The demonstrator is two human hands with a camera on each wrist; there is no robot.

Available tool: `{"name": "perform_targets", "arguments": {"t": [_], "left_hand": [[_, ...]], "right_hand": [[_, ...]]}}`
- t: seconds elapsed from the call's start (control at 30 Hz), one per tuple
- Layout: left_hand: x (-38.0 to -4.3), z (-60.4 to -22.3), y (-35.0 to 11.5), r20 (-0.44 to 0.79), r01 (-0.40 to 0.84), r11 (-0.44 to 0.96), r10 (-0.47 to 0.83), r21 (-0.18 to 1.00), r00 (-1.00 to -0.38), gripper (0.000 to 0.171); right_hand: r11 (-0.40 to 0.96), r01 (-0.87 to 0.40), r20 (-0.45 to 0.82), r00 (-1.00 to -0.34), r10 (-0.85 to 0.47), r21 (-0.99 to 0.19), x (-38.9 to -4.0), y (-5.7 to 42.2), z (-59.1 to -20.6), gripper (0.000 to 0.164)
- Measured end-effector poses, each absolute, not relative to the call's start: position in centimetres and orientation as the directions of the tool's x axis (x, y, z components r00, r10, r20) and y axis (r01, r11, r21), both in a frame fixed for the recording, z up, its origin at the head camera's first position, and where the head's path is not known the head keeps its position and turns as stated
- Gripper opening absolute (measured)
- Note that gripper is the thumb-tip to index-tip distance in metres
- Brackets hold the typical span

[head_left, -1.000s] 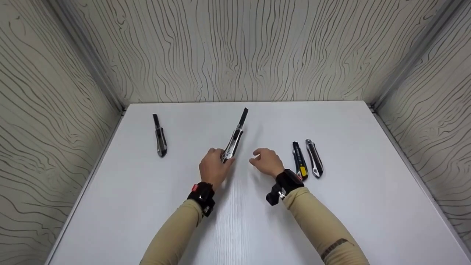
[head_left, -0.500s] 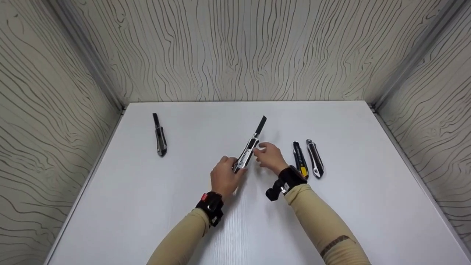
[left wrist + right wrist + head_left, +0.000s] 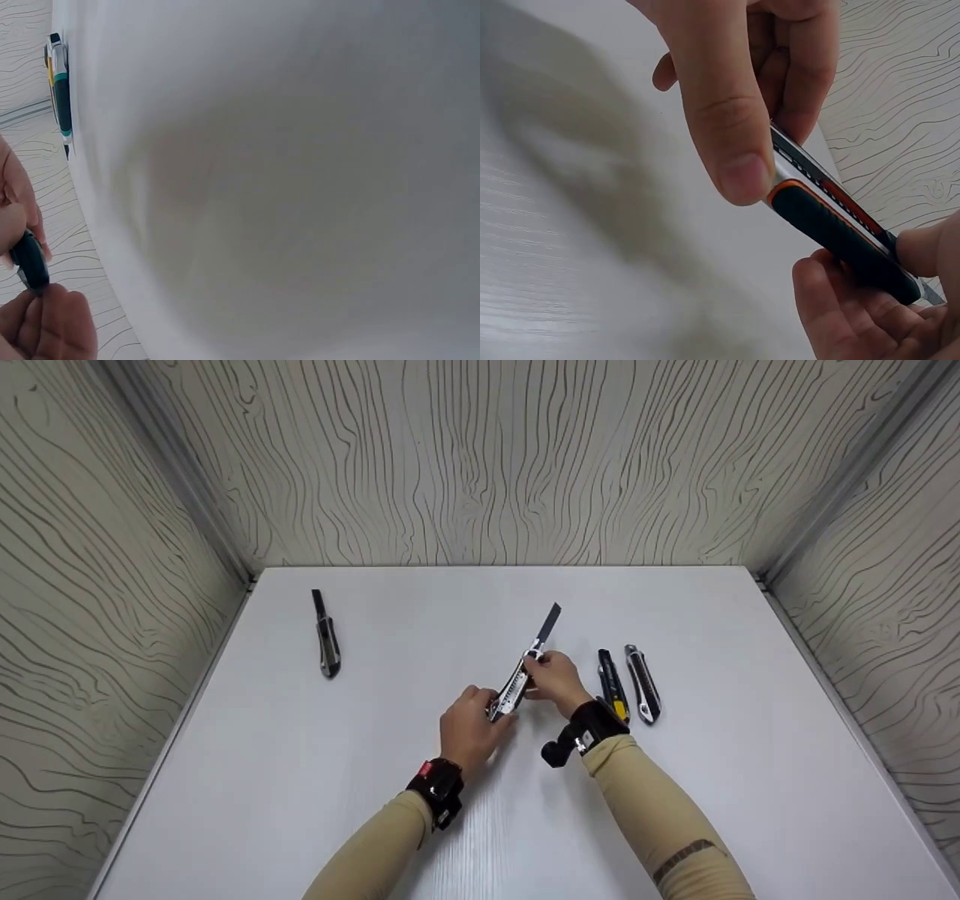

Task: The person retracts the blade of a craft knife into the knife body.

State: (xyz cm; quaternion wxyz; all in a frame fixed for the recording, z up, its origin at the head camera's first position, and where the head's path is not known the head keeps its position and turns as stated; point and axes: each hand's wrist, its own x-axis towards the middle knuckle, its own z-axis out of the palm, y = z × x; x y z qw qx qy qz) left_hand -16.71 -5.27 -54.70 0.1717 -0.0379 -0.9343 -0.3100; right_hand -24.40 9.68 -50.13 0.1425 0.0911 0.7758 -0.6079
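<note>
A snap-off utility knife (image 3: 514,690), its dark blade extended toward the back right, is held tilted by both hands above the white table. My left hand (image 3: 469,727) grips the butt end of the handle between thumb and fingers. Up near the blade end, my right hand (image 3: 556,679) holds the handle, its thumb on the slider side. The right wrist view shows the knife's dark grip with orange trim (image 3: 840,232), the right thumb (image 3: 922,251) at the slider and the left thumb (image 3: 731,142) at the other end. Part of the knife (image 3: 31,261) also shows in the left wrist view.
Another utility knife (image 3: 328,641) with its blade out lies at the left on the white table (image 3: 225,780). Right of my right hand lie a black-and-yellow cutter (image 3: 611,682) and a grey-and-black one (image 3: 643,686). Wood-patterned panels (image 3: 480,465) rise behind and at both sides.
My left hand has carried the knife rightward and a little nearer. My right hand, earlier apart from it, now grips the handle near the blade end.
</note>
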Motion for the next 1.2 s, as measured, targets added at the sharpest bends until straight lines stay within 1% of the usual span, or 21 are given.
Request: {"name": "perform_targets", "arguments": {"t": [0.4,0.6,0.73,0.9,1.07,1.2], "left_hand": [[-16.4,-54.6,-4.7,0.282,0.149,0.794,-0.029,0.589,-0.959,0.043],[-15.7,-54.4,-4.2,0.2,0.132,0.733,-0.006,0.667,-0.98,0.047],[-15.8,-54.1,-4.1,0.096,0.092,0.625,0.027,0.775,-0.995,0.042],[-16.2,-54.0,-4.3,-0.031,0.008,0.385,0.093,0.923,-0.995,0.033],[-16.3,-54.3,-4.3,-0.183,-0.145,0.214,0.17,0.966,-0.968,0.035],[-16.3,-54.5,-4.1,-0.219,-0.196,0.12,0.236,0.973,-0.947,0.035]], "right_hand": [[0.204,0.322,-0.34,-0.938,-0.064,-0.925,-24.3,10.0,-50.1,0.03],[0.215,0.311,-0.336,-0.938,-0.09,-0.926,-24.1,10.2,-50.1,0.033],[0.232,0.292,-0.32,-0.943,-0.094,-0.928,-24.2,10.6,-50.2,0.035],[0.24,0.274,-0.311,-0.942,-0.13,-0.931,-24.4,11.3,-50.3,0.038],[0.258,0.258,-0.306,-0.937,-0.166,-0.931,-24.6,11.7,-50.4,0.039],[0.269,0.253,-0.306,-0.936,-0.176,-0.929,-24.7,11.9,-50.4,0.038]]}}
